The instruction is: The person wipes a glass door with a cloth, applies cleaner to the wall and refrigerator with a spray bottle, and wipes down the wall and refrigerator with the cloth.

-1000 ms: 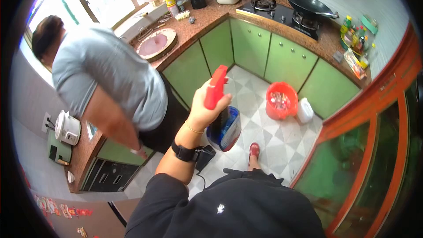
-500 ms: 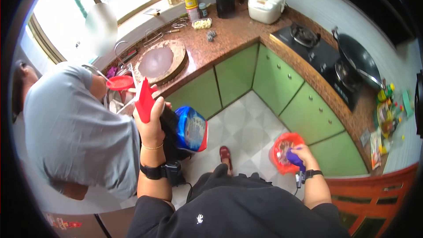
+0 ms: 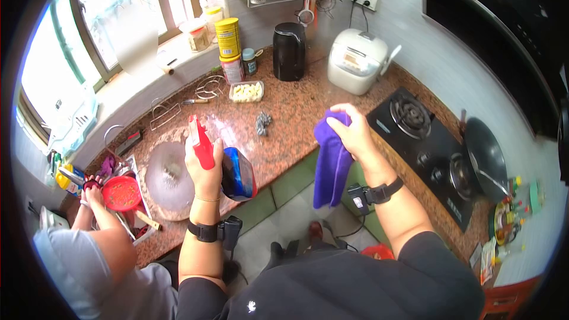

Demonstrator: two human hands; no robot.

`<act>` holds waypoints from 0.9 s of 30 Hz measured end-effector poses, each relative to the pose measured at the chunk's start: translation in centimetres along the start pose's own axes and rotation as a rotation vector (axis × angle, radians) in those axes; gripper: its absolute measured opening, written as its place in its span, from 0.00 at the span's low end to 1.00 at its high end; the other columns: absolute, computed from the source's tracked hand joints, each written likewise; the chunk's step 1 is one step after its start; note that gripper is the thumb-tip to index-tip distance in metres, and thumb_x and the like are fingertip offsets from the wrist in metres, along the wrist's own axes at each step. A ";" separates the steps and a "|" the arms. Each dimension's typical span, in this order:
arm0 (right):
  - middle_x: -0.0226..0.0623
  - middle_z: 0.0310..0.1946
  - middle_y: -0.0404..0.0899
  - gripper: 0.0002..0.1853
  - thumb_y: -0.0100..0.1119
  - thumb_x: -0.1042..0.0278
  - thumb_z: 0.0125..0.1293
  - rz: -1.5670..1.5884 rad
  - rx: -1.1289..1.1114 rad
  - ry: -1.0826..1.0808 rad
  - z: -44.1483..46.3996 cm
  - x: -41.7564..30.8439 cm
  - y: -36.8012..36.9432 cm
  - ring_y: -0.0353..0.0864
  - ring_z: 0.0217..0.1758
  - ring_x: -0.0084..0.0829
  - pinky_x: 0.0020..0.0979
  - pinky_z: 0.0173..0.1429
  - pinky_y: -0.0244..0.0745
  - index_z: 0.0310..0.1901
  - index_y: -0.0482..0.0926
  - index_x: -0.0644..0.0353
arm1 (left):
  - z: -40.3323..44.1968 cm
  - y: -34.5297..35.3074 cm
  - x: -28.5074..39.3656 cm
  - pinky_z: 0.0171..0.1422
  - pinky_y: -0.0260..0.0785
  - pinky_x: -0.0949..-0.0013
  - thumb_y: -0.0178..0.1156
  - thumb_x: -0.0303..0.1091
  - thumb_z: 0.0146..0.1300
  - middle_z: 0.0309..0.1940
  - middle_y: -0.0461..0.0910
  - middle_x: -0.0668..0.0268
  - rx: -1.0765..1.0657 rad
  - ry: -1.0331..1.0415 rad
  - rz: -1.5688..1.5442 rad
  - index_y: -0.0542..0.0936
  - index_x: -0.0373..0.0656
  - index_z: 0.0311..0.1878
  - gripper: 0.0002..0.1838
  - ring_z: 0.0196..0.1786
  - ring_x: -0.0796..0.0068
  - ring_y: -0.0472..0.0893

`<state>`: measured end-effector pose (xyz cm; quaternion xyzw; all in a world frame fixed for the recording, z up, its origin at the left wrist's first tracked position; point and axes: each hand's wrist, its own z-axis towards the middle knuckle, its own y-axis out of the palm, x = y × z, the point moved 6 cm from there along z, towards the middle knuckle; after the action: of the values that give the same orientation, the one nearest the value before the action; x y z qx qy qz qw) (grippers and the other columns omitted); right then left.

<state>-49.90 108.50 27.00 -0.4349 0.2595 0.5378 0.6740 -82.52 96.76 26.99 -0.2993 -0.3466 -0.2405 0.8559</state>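
Note:
My left hand (image 3: pixel 204 172) grips a blue spray bottle (image 3: pixel 238 173) by its neck, under the red trigger head. A purple cloth (image 3: pixel 332 172) hangs down from my right hand (image 3: pixel 351 133), pinched between thumb and fingers in front of the counter edge. Close to my left hand, a round chopping board (image 3: pixel 153 142) with a glass-like lid (image 3: pixel 168 175) on it lies on the granite counter (image 3: pixel 284 142). A grey steel-wool scrubber (image 3: pixel 263 123) sits on the counter between my hands.
A co-worker's hands (image 3: pixel 92 192) are beside a red strainer (image 3: pixel 122 194) at the left. Behind stand a white rice cooker (image 3: pixel 357 61), a black kettle-like appliance (image 3: pixel 289 52) and a tub of pale pieces (image 3: pixel 246 91). The gas stove (image 3: pixel 409 142) with a wok (image 3: pixel 485 154) is right.
My right hand has lifted the purple cloth from the red bucket up to the counter edge. My view has turned toward the counter; the spray bottle stays in my left hand.

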 end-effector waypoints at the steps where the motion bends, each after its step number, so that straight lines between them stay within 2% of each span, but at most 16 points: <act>1: 0.37 0.33 0.80 0.11 0.64 0.72 0.56 0.018 0.045 -0.048 2.1 -0.1 0.6 0.79 0.39 0.28 0.28 0.45 0.73 0.40 0.77 0.61 | 1.2 1.0 0.3 0.53 0.69 0.67 0.64 0.30 0.53 0.44 0.78 0.57 0.061 0.048 0.040 0.70 0.34 0.59 0.29 0.46 0.65 0.78; 4: 0.42 0.36 0.79 0.11 0.64 0.70 0.56 -0.083 0.061 -0.217 7.9 4.0 3.7 0.78 0.40 0.39 0.33 0.50 0.72 0.40 0.77 0.61 | 4.4 4.2 -1.8 0.55 0.68 0.65 0.64 0.31 0.52 0.47 0.78 0.54 0.201 0.166 0.179 0.68 0.37 0.62 0.32 0.49 0.61 0.78; 6: 0.42 0.47 0.76 0.19 0.64 0.53 0.54 -0.501 -0.310 -0.174 9.1 10.5 7.8 0.72 0.53 0.45 0.44 0.58 0.67 0.46 0.79 0.52 | 6.4 5.9 -2.2 0.52 0.69 0.62 0.65 0.33 0.51 0.43 0.77 0.55 0.188 0.041 0.232 0.73 0.39 0.54 0.25 0.47 0.59 0.77; 7: 0.41 0.53 0.74 0.22 0.64 0.49 0.53 -0.601 -0.402 -0.137 9.1 12.8 8.8 0.68 0.59 0.46 0.44 0.61 0.65 0.49 0.79 0.48 | 7.3 7.0 -2.5 0.51 0.70 0.62 0.64 0.33 0.51 0.43 0.76 0.55 0.210 0.087 0.371 0.74 0.40 0.51 0.22 0.46 0.57 0.77; 8: 0.43 0.56 0.73 0.23 0.65 0.51 0.52 -0.490 -0.439 -0.210 9.6 14.9 9.7 0.68 0.61 0.48 0.43 0.64 0.64 0.50 0.79 0.47 | 8.0 8.4 -4.2 0.52 0.69 0.60 0.62 0.33 0.51 0.44 0.75 0.53 0.207 0.086 0.362 0.74 0.39 0.50 0.21 0.47 0.54 0.75; 9: 0.46 0.54 0.74 0.23 0.66 0.55 0.51 -0.386 -0.465 -0.245 10.2 15.8 10.0 0.71 0.58 0.48 0.43 0.63 0.65 0.50 0.79 0.49 | 8.7 9.4 -3.2 0.52 0.67 0.57 0.59 0.32 0.52 0.44 0.74 0.51 0.241 0.222 0.357 0.74 0.37 0.47 0.18 0.47 0.52 0.73; 10: 0.50 0.51 0.76 0.22 0.68 0.60 0.50 -0.232 -0.503 -0.248 10.8 16.6 10.3 0.74 0.54 0.48 0.42 0.61 0.67 0.49 0.79 0.54 | 8.8 10.1 -4.1 0.55 0.65 0.55 0.59 0.32 0.52 0.45 0.73 0.49 0.258 0.175 0.424 0.73 0.36 0.47 0.19 0.49 0.50 0.72; 11: 0.50 0.48 0.77 0.21 0.68 0.66 0.49 -0.128 -0.522 -0.216 11.4 17.8 10.6 0.76 0.52 0.46 0.39 0.59 0.68 0.47 0.79 0.60 | 8.4 11.8 -7.9 0.58 0.65 0.55 0.59 0.31 0.51 0.47 0.72 0.48 0.332 0.249 0.311 0.72 0.36 0.51 0.22 0.51 0.48 0.72; 13: 0.44 0.44 0.78 0.16 0.62 0.76 0.52 0.060 -0.556 0.027 12.5 20.1 11.3 0.76 0.51 0.37 0.33 0.57 0.69 0.45 0.78 0.66 | 8.5 12.9 -8.5 0.61 0.64 0.58 0.63 0.29 0.50 0.51 0.70 0.50 0.333 0.118 0.144 0.68 0.35 0.56 0.28 0.54 0.50 0.70; 14: 0.41 0.41 0.79 0.15 0.60 0.79 0.53 0.070 -0.588 0.080 12.9 20.4 11.8 0.77 0.47 0.33 0.31 0.55 0.70 0.45 0.78 0.67 | 8.5 14.2 -10.8 0.63 0.63 0.57 0.63 0.29 0.50 0.53 0.68 0.48 0.304 0.073 0.283 0.66 0.34 0.58 0.30 0.56 0.49 0.69; 16: 0.39 0.39 0.79 0.14 0.59 0.80 0.53 0.125 -0.682 0.210 13.2 19.7 13.1 0.77 0.44 0.31 0.31 0.53 0.71 0.44 0.78 0.67 | 8.8 14.3 -12.2 0.66 0.61 0.57 0.64 0.29 0.49 0.58 0.64 0.45 0.268 -0.011 0.231 0.62 0.33 0.61 0.35 0.60 0.48 0.67; 18: 0.39 0.38 0.79 0.13 0.59 0.80 0.54 0.102 -0.730 0.103 13.4 18.2 14.4 0.78 0.43 0.31 0.31 0.53 0.71 0.43 0.78 0.67 | 8.9 14.0 -10.8 0.67 0.59 0.58 0.65 0.30 0.49 0.61 0.61 0.44 0.198 0.044 0.238 0.56 0.33 0.66 0.42 0.61 0.49 0.66; 20: 0.39 0.38 0.79 0.12 0.58 0.79 0.54 0.044 -0.750 -0.001 13.7 17.1 15.3 0.78 0.42 0.31 0.31 0.51 0.70 0.42 0.78 0.66 | 8.1 12.6 -10.0 0.69 0.58 0.59 0.68 0.34 0.49 0.63 0.60 0.45 0.117 -0.293 -0.090 0.52 0.36 0.70 0.48 0.63 0.50 0.66; 21: 0.38 0.38 0.79 0.12 0.57 0.78 0.55 0.049 -0.740 -0.053 14.1 16.4 15.6 0.77 0.42 0.32 0.31 0.50 0.70 0.42 0.78 0.66 | 7.2 11.9 -10.3 0.68 0.59 0.60 0.68 0.36 0.50 0.66 0.58 0.46 0.098 -0.237 0.062 0.48 0.38 0.71 0.50 0.64 0.51 0.66; 24: 0.40 0.40 0.78 0.11 0.54 0.78 0.59 0.096 -0.728 -0.129 14.9 14.1 16.1 0.77 0.44 0.33 0.30 0.51 0.70 0.44 0.78 0.66 | 2.7 7.9 -9.6 0.66 0.61 0.61 0.66 0.36 0.53 0.66 0.59 0.47 -0.040 -0.094 0.314 0.51 0.38 0.71 0.45 0.63 0.54 0.67; 27: 0.36 0.37 0.78 0.08 0.51 0.75 0.64 0.125 -0.692 -0.249 15.4 14.3 16.8 0.76 0.41 0.27 0.26 0.48 0.71 0.42 0.77 0.67 | -2.9 1.5 -5.6 0.63 0.65 0.63 0.63 0.37 0.58 0.59 0.70 0.50 -0.300 -0.556 0.026 0.60 0.39 0.68 0.36 0.58 0.61 0.73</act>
<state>-63.60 129.69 17.70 -0.5515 0.0045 0.6826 0.4796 -83.90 96.96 20.67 -0.4811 -0.5241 -0.1867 0.6775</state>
